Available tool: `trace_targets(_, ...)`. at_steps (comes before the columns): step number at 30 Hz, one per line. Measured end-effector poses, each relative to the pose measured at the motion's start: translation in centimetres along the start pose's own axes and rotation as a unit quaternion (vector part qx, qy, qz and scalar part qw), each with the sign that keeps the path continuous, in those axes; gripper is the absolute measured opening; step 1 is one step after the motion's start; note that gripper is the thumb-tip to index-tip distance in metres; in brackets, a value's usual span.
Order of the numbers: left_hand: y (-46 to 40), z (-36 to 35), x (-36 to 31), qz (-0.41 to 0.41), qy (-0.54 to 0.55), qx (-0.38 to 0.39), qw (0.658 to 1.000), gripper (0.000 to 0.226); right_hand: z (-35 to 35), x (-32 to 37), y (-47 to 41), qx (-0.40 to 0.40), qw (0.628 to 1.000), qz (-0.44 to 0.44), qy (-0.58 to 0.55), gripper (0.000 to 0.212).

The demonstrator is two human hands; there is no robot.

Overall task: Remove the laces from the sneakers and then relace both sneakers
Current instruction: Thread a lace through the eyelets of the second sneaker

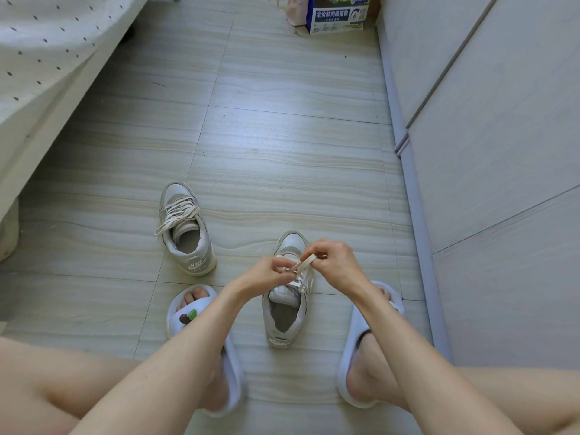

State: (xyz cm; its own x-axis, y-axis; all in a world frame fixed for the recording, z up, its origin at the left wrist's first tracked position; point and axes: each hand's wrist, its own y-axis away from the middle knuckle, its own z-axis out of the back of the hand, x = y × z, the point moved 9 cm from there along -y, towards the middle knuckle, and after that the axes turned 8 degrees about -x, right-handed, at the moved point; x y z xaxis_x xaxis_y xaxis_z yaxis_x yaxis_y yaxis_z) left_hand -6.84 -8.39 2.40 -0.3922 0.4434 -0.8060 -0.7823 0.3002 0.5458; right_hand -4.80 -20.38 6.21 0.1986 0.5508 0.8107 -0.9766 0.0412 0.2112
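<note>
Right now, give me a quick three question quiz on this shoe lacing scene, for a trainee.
1. True or false: both hands, the left hand and the right hand, hold the lace of the near sneaker.
2. Multiple choice: the far sneaker is A) fully unlaced, B) laced with loose ends hanging, C) held up in a hand.
3. Fill in: the person's feet wear pale ____, one left slipper and one right slipper.

Key: 1 true; 2 B; 3 slippers.
</note>
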Motion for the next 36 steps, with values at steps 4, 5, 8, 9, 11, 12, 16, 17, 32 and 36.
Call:
trace_targets(4, 0.0, 0.8, -0.2, 0.012, 0.043, -0.023, 0.999, 0.02, -0.2, -0.1, 0.1, 0.013, 0.998, -0.014, -0.065, 0.041)
trace_targets(5, -0.1, 0.7, -0.2, 0.02, 0.054, -0.017, 0.998, 0.022, -0.2, -0.1, 0.1, 0.012, 0.997, -0.016, -0.071, 0.042)
trace_targets(8, 0.0, 0.2, -0.6, 0.008, 0.019, -0.004, 1.0, 0.025, -0.2, 0.1, 0.3, 0.015, 0.996, -0.014, -0.081, 0.04)
trace_targets(9, 0.0, 0.1, -0.8, -0.006, 0.006, -0.001, 1.0, 0.023, -0.3, 0.3, 0.3, 0.019, 0.996, -0.01, -0.085, 0.039)
trace_targets(11, 0.1, 0.2, -1.1, -0.026, 0.008, -0.009, 1.0, 0.016, -0.3, 0.7, 0.3, 0.021, 0.996, -0.002, -0.087, 0.036)
trace_targets(12, 0.1, 0.6, -1.2, -0.033, 0.016, -0.02, 0.999, 0.015, -0.3, 0.7, 0.4, 0.017, 0.996, 0.0, -0.082, 0.036)
trace_targets(16, -0.4, 3.2, -1.1, -0.068, -0.033, -0.111, 0.991, 0.021, -0.1, 0.3, 0.4, -0.001, 0.999, -0.008, -0.045, 0.032)
trace_targets(17, -0.4, 3.8, -1.1, -0.066, -0.032, -0.128, 0.989, 0.023, -0.2, 0.1, 0.4, 0.001, 0.999, -0.019, -0.05, 0.03)
trace_targets(32, 1.7, 7.8, 11.2, 0.244, 0.388, -0.329, 0.826, 0.034, -0.9, -13.8, 5.0, -0.108, 0.748, -0.478, -0.447, 0.021)
trace_targets(36, 3.2, 11.1, 13.7, 0.25, 0.121, -0.404, 0.872, 0.026, 0.6, -17.7, 6.2, -0.162, 0.782, -0.532, -0.282, 0.035)
